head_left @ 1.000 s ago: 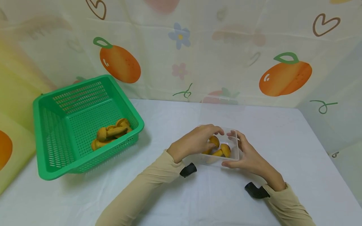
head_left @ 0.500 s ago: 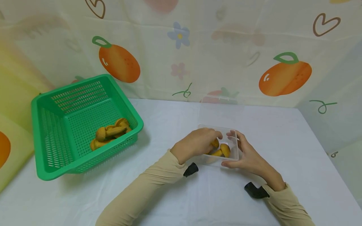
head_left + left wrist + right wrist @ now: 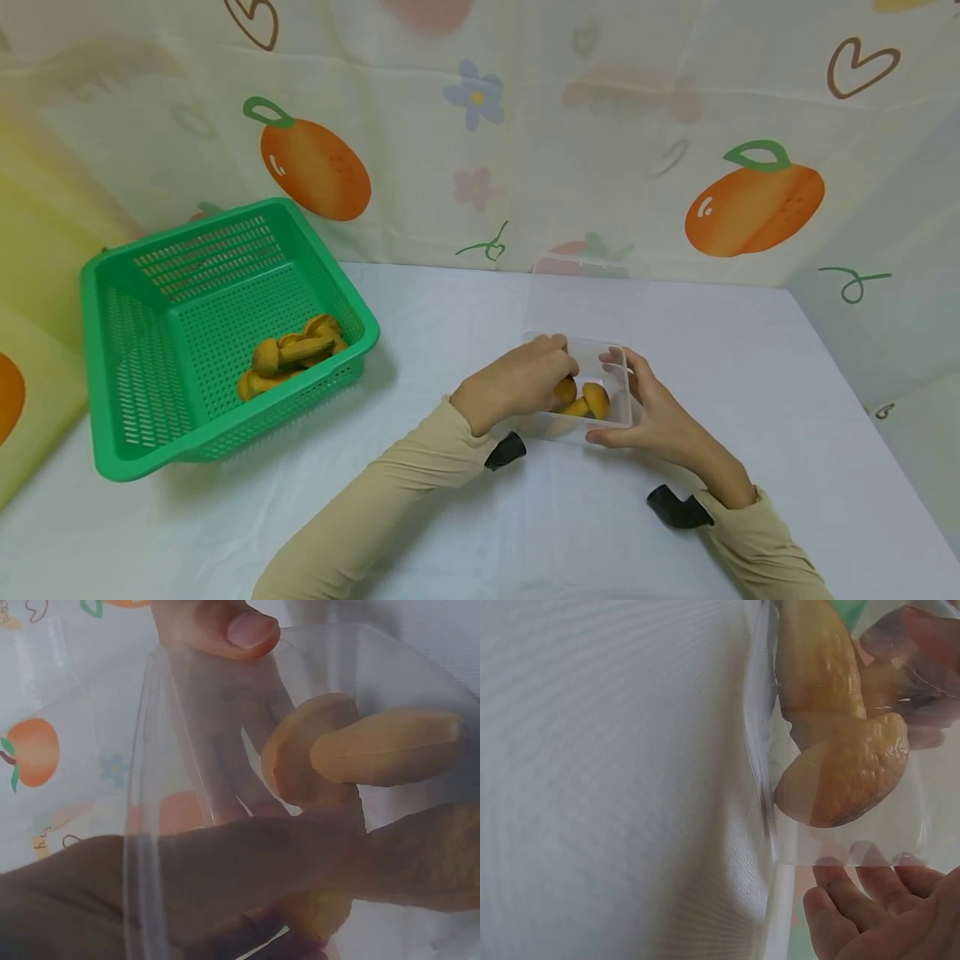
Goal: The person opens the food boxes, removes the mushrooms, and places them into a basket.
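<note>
A clear plastic box (image 3: pixel 621 387) sits on the white cloth with several yellow-brown mushrooms inside. My left hand (image 3: pixel 521 379) reaches into it from the left, its curled fingers pinching a mushroom (image 3: pixel 566 390) that they partly cover. Just right of that, another mushroom (image 3: pixel 597 400) lies on the box floor; its rounded cap (image 3: pixel 844 772) shows through the wall in the right wrist view. My right hand (image 3: pixel 660 417) grips the box's right side, thumb at the near edge and fingers round the far side. In the left wrist view, a mushroom (image 3: pixel 390 746) shows through the clear plastic.
A green perforated basket (image 3: pixel 135 358) stands at the left, with several mushrooms (image 3: pixel 296 350) heaped in its near right corner. Behind the box rises its clear lid (image 3: pixel 585 304), folded back. A printed curtain (image 3: pixel 525 167) hangs along the table's far edge.
My left hand dipped into the box and its fingers have drawn in over a mushroom, shifting slightly left. The right hand keeps its hold on the box. Basket and its mushrooms stay put.
</note>
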A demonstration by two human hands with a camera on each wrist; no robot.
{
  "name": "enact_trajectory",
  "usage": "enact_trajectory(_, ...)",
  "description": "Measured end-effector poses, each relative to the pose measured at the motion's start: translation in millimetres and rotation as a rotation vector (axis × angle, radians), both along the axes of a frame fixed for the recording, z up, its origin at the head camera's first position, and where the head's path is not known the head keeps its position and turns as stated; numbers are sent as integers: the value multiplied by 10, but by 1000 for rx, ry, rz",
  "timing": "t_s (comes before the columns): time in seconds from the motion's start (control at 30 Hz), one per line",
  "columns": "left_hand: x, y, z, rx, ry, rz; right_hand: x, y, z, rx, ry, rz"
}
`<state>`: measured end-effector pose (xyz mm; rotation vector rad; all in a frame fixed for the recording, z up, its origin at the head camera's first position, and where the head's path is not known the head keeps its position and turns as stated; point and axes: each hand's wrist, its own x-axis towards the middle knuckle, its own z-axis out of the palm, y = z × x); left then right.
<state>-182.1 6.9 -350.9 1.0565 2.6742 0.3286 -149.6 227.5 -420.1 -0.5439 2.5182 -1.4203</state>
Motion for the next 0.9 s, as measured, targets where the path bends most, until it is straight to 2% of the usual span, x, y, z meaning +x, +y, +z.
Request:
enact_trajectory(0.17,-4,-12,4,29,-43,-5,-1,2,1,-5,3,3)
enact_trajectory(0.3,-3,-37,5,47,-49,-27,-3,1,0,-12,2,7)
enact_trajectory(0.47,7,-134,25,118,-56,-32,3,-6,7,-12,-6,10)
enact_trajectory(0.7,17,-331,135,230,-60,18,-4,-12,7,8,19,10)
enact_trajectory(0.9,13,-460,148,294,-57,37,-2,-24,1,13,8,-6)
